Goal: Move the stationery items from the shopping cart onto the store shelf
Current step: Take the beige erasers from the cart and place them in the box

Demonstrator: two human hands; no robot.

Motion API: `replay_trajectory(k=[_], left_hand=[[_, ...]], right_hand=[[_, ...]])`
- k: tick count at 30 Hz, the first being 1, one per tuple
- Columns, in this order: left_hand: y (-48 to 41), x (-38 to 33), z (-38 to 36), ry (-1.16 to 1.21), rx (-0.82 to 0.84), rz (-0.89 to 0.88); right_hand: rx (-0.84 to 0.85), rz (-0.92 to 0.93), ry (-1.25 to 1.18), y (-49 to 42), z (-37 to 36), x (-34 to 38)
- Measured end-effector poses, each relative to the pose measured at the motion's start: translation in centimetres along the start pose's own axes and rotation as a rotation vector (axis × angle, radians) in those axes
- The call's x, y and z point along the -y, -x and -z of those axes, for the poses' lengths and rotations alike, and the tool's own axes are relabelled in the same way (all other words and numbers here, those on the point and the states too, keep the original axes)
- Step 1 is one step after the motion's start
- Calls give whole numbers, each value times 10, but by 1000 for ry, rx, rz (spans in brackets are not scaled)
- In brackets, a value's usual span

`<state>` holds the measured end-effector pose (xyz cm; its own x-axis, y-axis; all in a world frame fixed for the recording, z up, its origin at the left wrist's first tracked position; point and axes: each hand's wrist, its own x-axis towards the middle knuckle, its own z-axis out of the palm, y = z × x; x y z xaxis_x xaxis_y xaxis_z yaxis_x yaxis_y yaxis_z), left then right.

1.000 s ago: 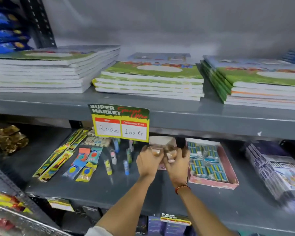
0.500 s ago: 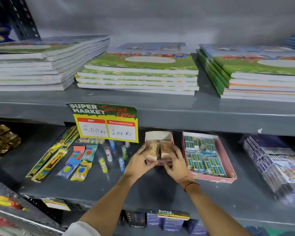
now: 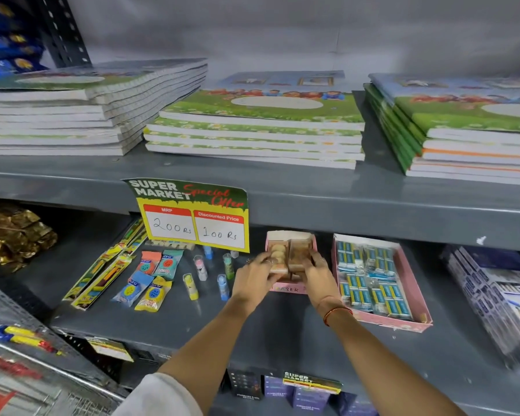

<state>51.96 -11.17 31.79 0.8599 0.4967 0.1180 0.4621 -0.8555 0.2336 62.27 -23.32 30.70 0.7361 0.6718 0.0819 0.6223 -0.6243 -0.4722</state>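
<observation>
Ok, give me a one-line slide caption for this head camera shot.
Both hands, left hand and right hand, settle brown packs into a small pink box on the lower shelf.

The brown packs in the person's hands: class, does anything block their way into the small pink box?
Nothing visible does. The left hand and right hand already hold the brown packs inside the small pink box, under the price sign.

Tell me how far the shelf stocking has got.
Done: the lower shelf already carries pencil packs, sharpener packets, glue sticks and a full eraser tray. In hand: the left hand and right hand are seating brown packs in the small pink box. Left: coloured items show in the cart at lower left.
</observation>
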Motion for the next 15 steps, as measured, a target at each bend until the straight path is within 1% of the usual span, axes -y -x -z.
replay_trajectory(k=[1, 2, 3, 7, 12, 15], left_hand=[[-1, 0, 0, -12, 1, 5], [-2, -1, -1, -15, -10, 16], [-3, -3, -1, -21, -33, 22], [-3, -10, -5, -105, -81, -17], [-6, -15, -4, -292, -34, -49], [-5, -22, 5, -319, 17, -35]], right_hand=[[59, -2, 98, -1, 2, 2], [60, 4, 210, -2, 6, 5], [52, 8, 242, -2, 8, 7], [63, -27, 276, -4, 15, 16], [100, 23, 370, -4, 19, 17], [122, 61, 418, -4, 21, 23]])
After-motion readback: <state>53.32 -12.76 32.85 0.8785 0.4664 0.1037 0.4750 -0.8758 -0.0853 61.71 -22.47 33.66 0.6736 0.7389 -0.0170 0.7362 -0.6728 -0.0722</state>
